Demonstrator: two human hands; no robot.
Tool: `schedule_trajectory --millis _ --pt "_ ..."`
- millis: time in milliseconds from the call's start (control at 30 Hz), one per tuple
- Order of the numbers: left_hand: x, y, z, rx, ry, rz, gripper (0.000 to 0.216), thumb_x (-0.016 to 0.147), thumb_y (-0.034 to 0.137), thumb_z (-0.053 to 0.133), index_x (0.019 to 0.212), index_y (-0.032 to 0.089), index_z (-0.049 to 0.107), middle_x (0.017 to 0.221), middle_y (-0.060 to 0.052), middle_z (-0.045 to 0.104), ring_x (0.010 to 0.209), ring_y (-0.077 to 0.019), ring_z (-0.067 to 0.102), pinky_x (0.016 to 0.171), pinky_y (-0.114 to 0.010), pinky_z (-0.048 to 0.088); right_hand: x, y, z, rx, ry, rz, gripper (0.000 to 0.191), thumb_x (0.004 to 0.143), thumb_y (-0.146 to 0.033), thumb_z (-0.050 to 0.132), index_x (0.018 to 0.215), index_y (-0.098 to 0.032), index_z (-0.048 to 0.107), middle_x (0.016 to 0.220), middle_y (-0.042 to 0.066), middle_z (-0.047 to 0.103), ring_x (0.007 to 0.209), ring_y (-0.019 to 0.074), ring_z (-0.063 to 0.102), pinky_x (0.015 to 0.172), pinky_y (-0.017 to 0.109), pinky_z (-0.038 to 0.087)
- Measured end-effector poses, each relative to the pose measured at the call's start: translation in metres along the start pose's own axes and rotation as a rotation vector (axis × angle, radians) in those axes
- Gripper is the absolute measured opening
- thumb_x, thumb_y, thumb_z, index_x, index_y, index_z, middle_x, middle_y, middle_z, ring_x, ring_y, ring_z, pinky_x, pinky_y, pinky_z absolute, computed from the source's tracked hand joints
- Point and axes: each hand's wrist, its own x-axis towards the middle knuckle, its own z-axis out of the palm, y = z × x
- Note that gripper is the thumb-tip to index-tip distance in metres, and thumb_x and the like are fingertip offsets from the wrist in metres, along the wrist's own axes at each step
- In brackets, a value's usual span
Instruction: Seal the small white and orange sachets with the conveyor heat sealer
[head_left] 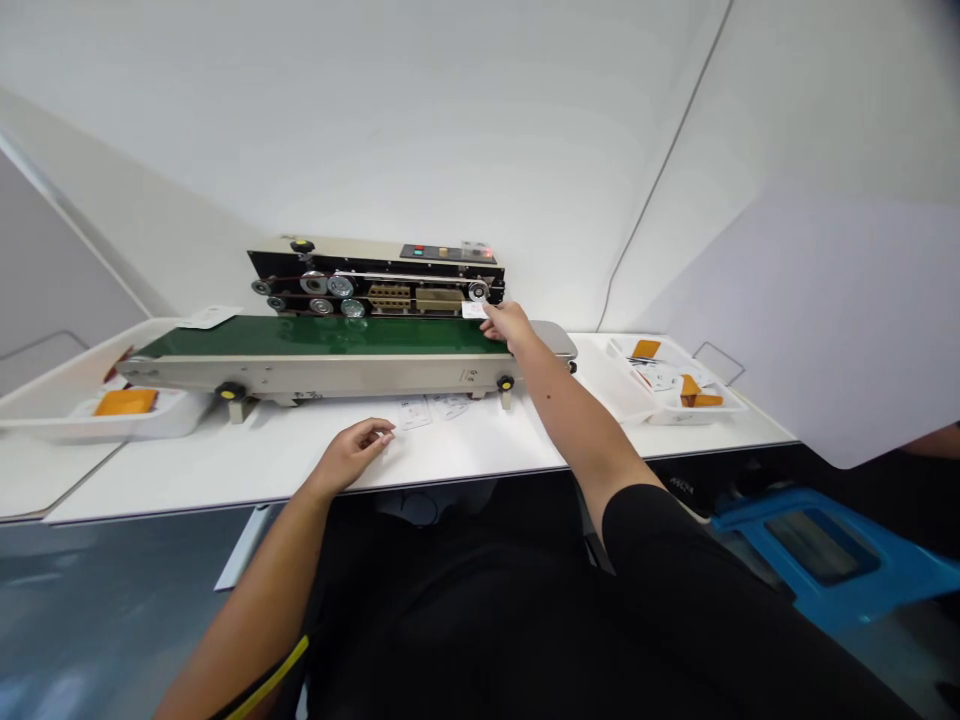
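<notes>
A band sealing machine [405, 265] with exposed rollers stands behind a green conveyor belt [322, 338]. My right hand [508, 324] is closed on the edge of a small white packet [473, 310] at the right end of the sealer, just above the belt. Whether the packet's top edge is between the bands, I cannot tell. My left hand [358, 452] rests by the table's front edge, fingers loosely bent and apart, holding nothing. Near it, printed clear packets or papers [415, 413] lie partly under the conveyor. Another white packet [211, 317] lies at the belt's left end.
A white bin [169, 418] with an orange piece stands under the belt's left end. To the right, a white tray [682, 417] holds orange pieces and papers. A blue plastic stool [795, 590] stands at lower right, and a cable [667, 160] runs down the wall.
</notes>
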Motion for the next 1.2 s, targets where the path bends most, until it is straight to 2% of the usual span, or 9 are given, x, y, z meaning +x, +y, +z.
schedule_trajectory --millis 133,200,300,433,500,700,967,1067,1200 --pt "0.001 -0.001 0.000 0.003 0.001 0.004 0.048 0.087 0.064 0.068 0.107 0.021 0.075 0.094 -0.006 0.076 0.082 -0.0232 0.070 0.074 -0.033 0.055 -0.057 0.025 0.009 -0.511 0.092 -0.397 0.042 0.102 -0.038 0.056 0.140 -0.020 0.060 0.093 0.006 0.071 0.091 0.0215 0.067 0.085 0.034 0.055" --pt "0.001 -0.003 0.002 -0.014 -0.002 0.001 0.049 0.087 0.065 0.068 0.108 0.021 0.074 0.093 -0.006 0.076 0.082 -0.0231 0.070 0.075 -0.033 0.055 -0.094 0.053 0.029 -0.638 -0.124 -0.495 0.042 0.104 -0.039 0.050 0.140 -0.022 0.063 0.101 0.007 0.074 0.098 0.0232 0.068 0.092 0.037 0.054" --pt "0.003 -0.008 0.004 -0.047 0.003 -0.002 0.050 0.087 0.065 0.068 0.110 0.021 0.073 0.091 -0.005 0.076 0.082 -0.0228 0.070 0.076 -0.033 0.055 -0.140 0.103 0.070 -0.824 -0.510 -0.621 0.047 0.101 -0.040 0.059 0.144 -0.022 0.062 0.133 0.011 0.070 0.130 0.0282 0.059 0.111 0.042 0.046" --pt "0.004 -0.013 0.004 -0.032 0.052 -0.008 0.049 0.087 0.064 0.067 0.109 0.020 0.072 0.086 -0.004 0.073 0.080 -0.0224 0.069 0.075 -0.032 0.055 -0.160 0.145 0.106 -0.972 -0.572 -0.513 0.079 0.096 -0.053 0.067 0.159 -0.011 0.042 0.166 0.020 0.041 0.156 0.0360 0.033 0.125 0.049 0.032" --pt "0.005 -0.014 0.004 -0.021 0.054 -0.011 0.049 0.087 0.064 0.067 0.108 0.020 0.072 0.088 -0.004 0.074 0.082 -0.0228 0.069 0.076 -0.033 0.055 -0.157 0.152 0.111 -0.998 -0.546 -0.490 0.078 0.096 -0.056 0.066 0.156 -0.010 0.046 0.163 0.021 0.045 0.154 0.0376 0.036 0.126 0.052 0.031" --pt "0.009 -0.013 0.003 0.014 0.056 -0.003 0.047 0.088 0.061 0.066 0.112 0.020 0.070 0.097 -0.006 0.072 0.083 -0.0214 0.066 0.077 -0.033 0.056 -0.150 0.161 0.105 -1.007 -0.559 -0.651 0.031 0.107 -0.037 0.056 0.124 -0.016 0.071 0.145 0.012 0.064 0.134 0.0274 0.057 0.117 0.041 0.042" --pt "0.015 -0.004 0.004 0.207 0.120 0.172 0.059 0.084 0.060 0.071 0.130 0.023 0.065 0.136 -0.013 0.061 0.092 -0.0218 0.061 0.074 -0.032 0.056 -0.158 0.148 0.089 -0.795 -0.438 -0.600 0.030 0.112 -0.030 0.043 0.123 -0.024 0.071 0.127 0.005 0.073 0.123 0.0191 0.063 0.108 0.029 0.046" --pt "0.015 -0.006 0.003 0.219 0.049 0.203 0.054 0.085 0.063 0.070 0.120 0.023 0.071 0.126 -0.011 0.069 0.097 -0.0251 0.064 0.078 -0.033 0.056 -0.159 0.139 0.081 -0.572 -0.445 -0.575 0.031 0.112 -0.033 0.043 0.119 -0.023 0.072 0.124 0.004 0.074 0.120 0.0160 0.065 0.108 0.025 0.045" --pt "0.011 -0.009 0.004 0.160 0.039 0.067 0.046 0.087 0.068 0.065 0.094 0.023 0.074 0.090 -0.005 0.075 0.084 -0.0246 0.068 0.075 -0.032 0.056 -0.157 0.138 0.079 -0.379 -0.470 -0.467 0.027 0.108 -0.036 0.051 0.116 -0.021 0.072 0.118 0.004 0.075 0.110 0.0163 0.069 0.101 0.026 0.049"
